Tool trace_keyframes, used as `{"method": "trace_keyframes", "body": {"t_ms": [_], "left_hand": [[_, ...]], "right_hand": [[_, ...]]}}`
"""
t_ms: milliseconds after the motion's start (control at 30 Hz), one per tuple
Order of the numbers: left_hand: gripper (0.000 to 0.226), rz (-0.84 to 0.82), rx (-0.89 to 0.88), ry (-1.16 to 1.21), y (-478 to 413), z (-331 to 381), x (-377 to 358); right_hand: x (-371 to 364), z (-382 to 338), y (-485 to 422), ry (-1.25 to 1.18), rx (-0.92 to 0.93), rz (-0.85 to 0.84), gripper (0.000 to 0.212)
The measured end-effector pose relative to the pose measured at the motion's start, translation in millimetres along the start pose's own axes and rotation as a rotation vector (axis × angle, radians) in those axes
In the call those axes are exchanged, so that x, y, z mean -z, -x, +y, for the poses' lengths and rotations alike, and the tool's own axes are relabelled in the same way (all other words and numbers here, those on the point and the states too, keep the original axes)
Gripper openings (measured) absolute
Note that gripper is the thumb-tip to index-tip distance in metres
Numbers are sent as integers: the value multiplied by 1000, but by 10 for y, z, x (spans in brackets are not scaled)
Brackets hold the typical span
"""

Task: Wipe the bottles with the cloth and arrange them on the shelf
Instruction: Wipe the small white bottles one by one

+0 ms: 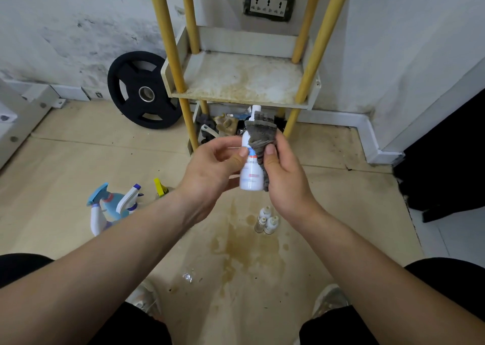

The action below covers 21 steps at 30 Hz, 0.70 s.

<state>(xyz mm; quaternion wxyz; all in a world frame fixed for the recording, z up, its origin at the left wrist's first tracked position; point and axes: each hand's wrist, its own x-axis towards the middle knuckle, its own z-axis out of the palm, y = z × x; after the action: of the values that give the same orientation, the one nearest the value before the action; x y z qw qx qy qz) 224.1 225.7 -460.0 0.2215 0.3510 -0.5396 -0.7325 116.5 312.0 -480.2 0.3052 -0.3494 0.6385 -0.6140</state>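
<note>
I hold a white bottle with a blue and red label upright in front of me, above the floor. My left hand grips its left side with thumb and fingers. My right hand presses a grey cloth against the bottle's right side and neck, thumb on the cloth. The white cap shows above the cloth. Behind stands the shelf, stained, with yellow posts and nothing on this level. Three small dropper bottles stand on the floor below my hands. Spray bottles stand at the left.
A black weight plate leans on the wall left of the shelf. Gloves and clutter lie on the shelf's bottom level. A yellow-capped item sits by the sprayers. A brown stain marks the floor. My knees frame the bottom corners.
</note>
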Motion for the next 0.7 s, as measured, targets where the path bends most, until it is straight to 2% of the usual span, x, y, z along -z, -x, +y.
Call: {"method": "trace_keyframes", "body": {"t_ms": [100, 233, 400, 533, 700], "left_hand": [[18, 74, -36, -49, -3, -37, -26], [16, 110, 2, 41, 3, -22, -17], [15, -6, 127, 197, -39, -4, 19], [27, -109, 162, 121, -41, 7, 52], [28, -5, 40, 48, -48, -18, 32]], "right_hand": [[1, 18, 8, 9, -3, -2, 49], [37, 1, -17, -150, -86, 9, 34], [33, -22, -39, -321, -180, 43, 33], [53, -6, -22, -266, -127, 9, 32], [39, 10, -16, -101, -55, -16, 32]]}}
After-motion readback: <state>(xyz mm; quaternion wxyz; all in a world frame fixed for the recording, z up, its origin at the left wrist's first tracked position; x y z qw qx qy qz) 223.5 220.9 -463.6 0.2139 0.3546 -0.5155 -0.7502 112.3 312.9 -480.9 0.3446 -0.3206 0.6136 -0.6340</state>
